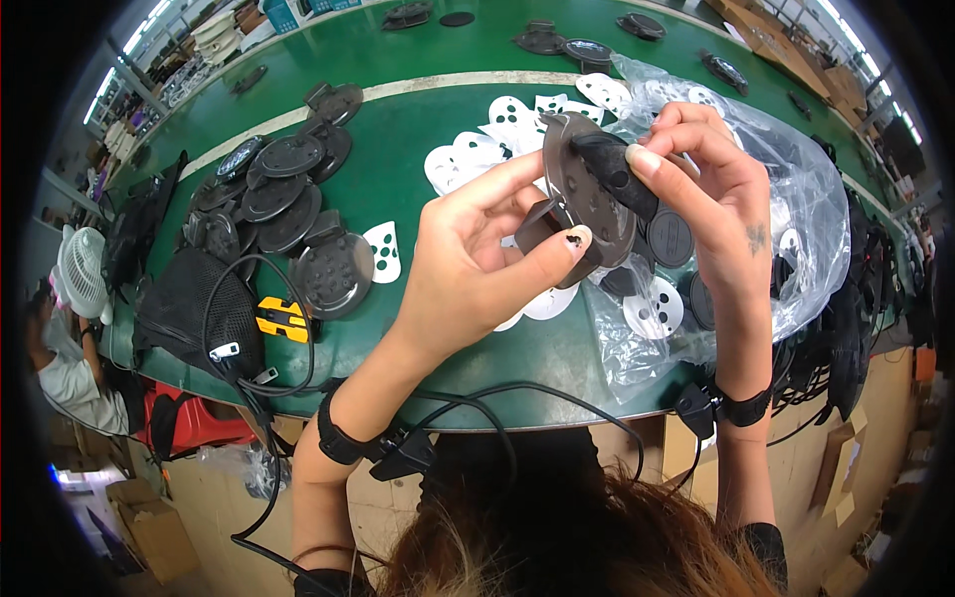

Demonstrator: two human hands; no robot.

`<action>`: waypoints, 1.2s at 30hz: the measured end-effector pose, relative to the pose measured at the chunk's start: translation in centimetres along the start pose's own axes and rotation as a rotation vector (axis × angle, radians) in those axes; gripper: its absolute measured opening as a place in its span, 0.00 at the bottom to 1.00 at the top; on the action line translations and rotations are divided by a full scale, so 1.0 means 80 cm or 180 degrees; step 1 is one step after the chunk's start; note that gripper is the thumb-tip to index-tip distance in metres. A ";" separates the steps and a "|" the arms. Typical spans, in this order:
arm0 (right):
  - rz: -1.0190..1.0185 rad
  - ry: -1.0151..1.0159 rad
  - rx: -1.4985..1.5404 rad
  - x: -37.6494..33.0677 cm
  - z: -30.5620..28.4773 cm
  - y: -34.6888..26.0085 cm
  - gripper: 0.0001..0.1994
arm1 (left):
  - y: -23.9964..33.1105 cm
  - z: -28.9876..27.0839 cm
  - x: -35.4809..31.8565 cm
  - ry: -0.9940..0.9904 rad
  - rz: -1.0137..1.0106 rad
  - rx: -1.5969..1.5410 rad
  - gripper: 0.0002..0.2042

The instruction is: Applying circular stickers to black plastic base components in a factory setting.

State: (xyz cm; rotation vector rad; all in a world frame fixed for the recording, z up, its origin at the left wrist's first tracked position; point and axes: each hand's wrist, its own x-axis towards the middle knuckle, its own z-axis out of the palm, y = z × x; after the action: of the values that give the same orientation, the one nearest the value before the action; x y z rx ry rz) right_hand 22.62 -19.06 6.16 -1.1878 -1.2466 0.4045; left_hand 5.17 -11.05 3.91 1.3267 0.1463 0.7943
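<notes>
Above the middle of the green table (418, 119), my left hand (468, 264) grips a dark, glossy round plastic part with a rim and a bent tab (562, 184). Its thumb and fingers hold the edge. My right hand (716, 199) pinches a soft-looking black piece (612, 174) between thumb and fingers, against the face of the plastic part. Whether the black piece is fixed to that part I cannot tell. Beneath both hands lie white cut-out sheets with holes (463, 159) and black round discs (669, 239), partly hidden.
Left of my hands is a pile of dark round plastic parts (284, 199). Near it sit a black mesh pouch (189, 308) and a yellow-black device (284, 318). A clear plastic bag (806, 229) covers the right side. Cables (557, 393) cross the table's near edge.
</notes>
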 end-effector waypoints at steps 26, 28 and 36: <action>-0.0931 0.0301 -0.1665 -0.010 0.026 0.009 0.21 | -0.008 -0.005 0.003 0.0255 0.0056 -0.0493 0.25; -0.0744 0.0058 -0.2049 -0.012 0.022 0.002 0.28 | -0.008 -0.003 0.004 0.0238 0.0078 -0.0496 0.25; 0.0044 -0.0151 -0.0426 -0.014 0.032 0.011 0.31 | -0.005 -0.001 0.005 0.0321 -0.0149 -0.0493 0.22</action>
State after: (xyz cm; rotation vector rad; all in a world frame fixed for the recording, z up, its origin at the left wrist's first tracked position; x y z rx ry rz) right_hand 20.32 -18.37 4.49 -1.3074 -1.3235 0.3659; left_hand 5.63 -10.79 3.64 1.1342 0.1912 0.8167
